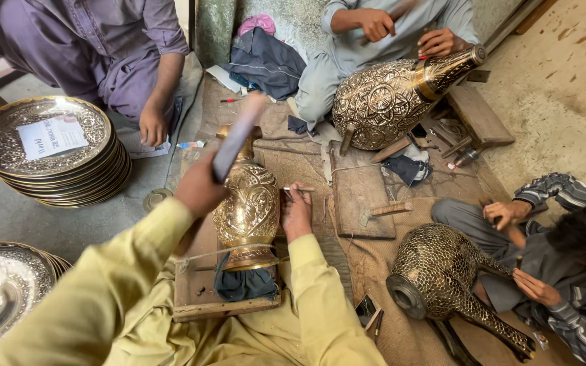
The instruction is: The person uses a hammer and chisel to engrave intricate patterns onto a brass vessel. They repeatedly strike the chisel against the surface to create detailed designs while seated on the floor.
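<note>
We look down at our own two hands in yellow sleeves, engraving a brass vase (247, 203) that lies on a wooden board (201, 291) on the floor. Our left hand (200, 190) is closed around a raised mallet (237, 137), blurred, just above and left of the vase. Our right hand (296, 213) pinches a thin chisel (298, 189) whose tip touches the vase's right flank. A dark cloth (242, 285) pads the vase's base, below and between both hands. Much of the visible body already carries raised pattern; we cannot tell how much of the far side is left. Beyond our hands, other people work on a large patterned vase (388, 102) and a dark vase (442, 271); stacked engraved trays (49, 156) sit far left.
</note>
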